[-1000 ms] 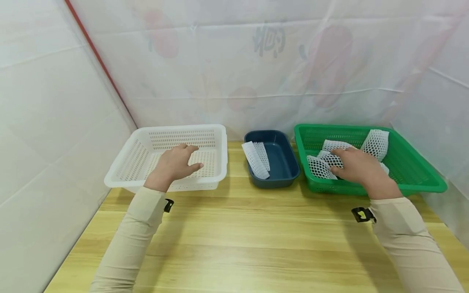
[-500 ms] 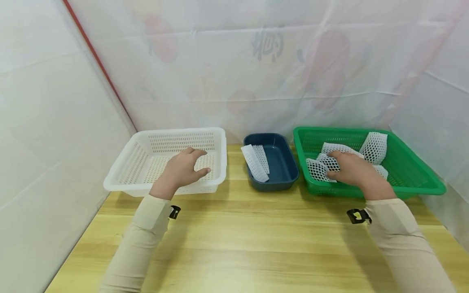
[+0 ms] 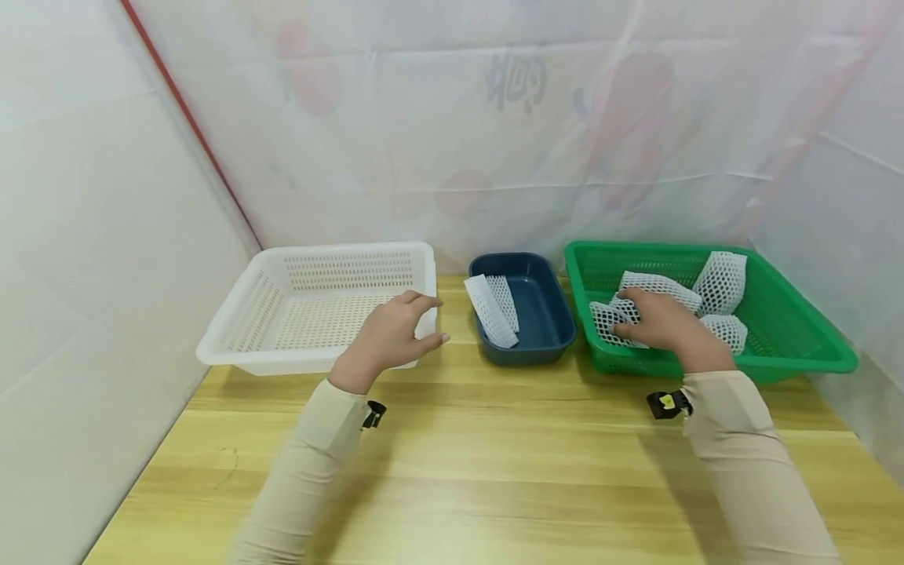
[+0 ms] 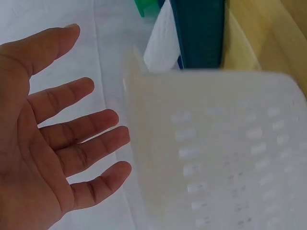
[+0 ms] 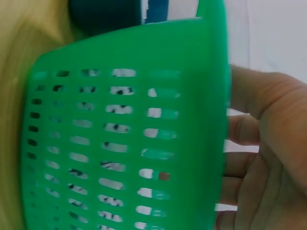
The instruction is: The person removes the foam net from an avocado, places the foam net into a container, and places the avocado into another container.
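Note:
My left hand point(image 3: 390, 336) hovers over the right end of the white plastic basket point(image 3: 233, 318), fingers spread and nothing in its grasp. In the left wrist view its palm and straight fingers show beside the basket wall point(image 4: 220, 143). My right hand point(image 3: 664, 320) reaches over the front rim of the green basket point(image 3: 798, 329). Its thumb and forefinger stand apart above a white foam net sleeve point(image 3: 606, 320); whether they touch it is hard to tell. Fingertips in the right wrist view are hidden behind the green wall point(image 5: 115, 139). Other white foam nets point(image 3: 722, 284) lie in the green basket.
Between the baskets stands a dark blue tray point(image 3: 540, 314) holding white foam net strips point(image 3: 490, 310), which lean over its left rim. All three containers stand along the back of the wooden table point(image 3: 480, 455). White sheeting point(image 3: 424, 141) encloses the back and sides.
My left hand has moved right across the white basket towards the blue tray. My right hand has shifted slightly left in the green basket, uncovering a foam net behind it; the nets stay put.

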Demonstrator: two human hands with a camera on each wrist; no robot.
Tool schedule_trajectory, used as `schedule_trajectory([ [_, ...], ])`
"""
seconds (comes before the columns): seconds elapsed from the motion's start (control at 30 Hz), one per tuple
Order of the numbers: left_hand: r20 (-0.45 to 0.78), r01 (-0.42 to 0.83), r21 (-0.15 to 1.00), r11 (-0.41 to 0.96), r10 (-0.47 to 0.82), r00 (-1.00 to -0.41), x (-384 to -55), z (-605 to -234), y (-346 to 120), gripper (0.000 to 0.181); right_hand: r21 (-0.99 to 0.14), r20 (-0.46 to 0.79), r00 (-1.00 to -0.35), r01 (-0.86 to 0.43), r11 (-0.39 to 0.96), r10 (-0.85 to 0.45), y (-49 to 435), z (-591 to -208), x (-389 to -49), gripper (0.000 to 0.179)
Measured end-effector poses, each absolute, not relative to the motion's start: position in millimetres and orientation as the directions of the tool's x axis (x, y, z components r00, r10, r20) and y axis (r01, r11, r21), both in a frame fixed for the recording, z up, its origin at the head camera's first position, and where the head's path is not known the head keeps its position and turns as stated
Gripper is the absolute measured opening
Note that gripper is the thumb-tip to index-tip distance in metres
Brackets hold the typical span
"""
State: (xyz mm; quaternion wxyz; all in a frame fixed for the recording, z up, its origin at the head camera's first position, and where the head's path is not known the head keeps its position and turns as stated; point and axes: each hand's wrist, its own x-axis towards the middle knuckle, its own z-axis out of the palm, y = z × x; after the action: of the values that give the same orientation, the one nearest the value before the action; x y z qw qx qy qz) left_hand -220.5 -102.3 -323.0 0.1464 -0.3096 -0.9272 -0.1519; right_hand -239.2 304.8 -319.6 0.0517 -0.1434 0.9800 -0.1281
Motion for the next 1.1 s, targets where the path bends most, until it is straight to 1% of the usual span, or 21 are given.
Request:
schedule_trajectory([
  [0.17, 0.361, 0.643, 0.167, 0.747, 0.561, -0.745, -219.5, -327.1, -84.9, 0.050, -0.278, -0.096, -0.956, -0.242, 0.929, -0.278, 308.8, -324.4, -241.7, 0.066],
  [0.37, 0.337, 0.664, 0.127, 0.737, 0.598, -0.727, -215.4, -335.8, -68.9, 0.047, -0.282, -0.140, -0.956, -0.210, 0.936, -0.256, 312.8, -331.1, -241.7, 0.073],
  [0.63, 0.354, 0.711, 0.066, 0.700, 0.650, -0.672, -209.4, -345.0, -52.0, 0.046, -0.274, -0.159, -0.960, -0.180, 0.945, -0.229, 315.8, -338.9, -247.4, 0.080],
  [0.77, 0.324, 0.733, 0.066, 0.677, 0.680, -0.657, -208.3, -350.3, -44.4, 0.048, -0.275, -0.168, -0.960, -0.171, 0.946, -0.222, 315.8, -344.5, -251.0, 0.078],
  [0.97, 0.242, 0.750, 0.099, 0.654, 0.715, -0.656, -205.0, -358.2, -33.7, 0.048, -0.292, -0.197, -0.957, -0.152, 0.944, -0.215, 311.9, -347.8, -253.5, 0.076],
  [1.1, 0.179, 0.746, 0.108, 0.657, 0.725, -0.665, -201.8, -362.7, -27.5, 0.050, -0.295, -0.228, -0.953, -0.126, 0.947, -0.197, 308.0, -349.0, -255.1, 0.075],
])
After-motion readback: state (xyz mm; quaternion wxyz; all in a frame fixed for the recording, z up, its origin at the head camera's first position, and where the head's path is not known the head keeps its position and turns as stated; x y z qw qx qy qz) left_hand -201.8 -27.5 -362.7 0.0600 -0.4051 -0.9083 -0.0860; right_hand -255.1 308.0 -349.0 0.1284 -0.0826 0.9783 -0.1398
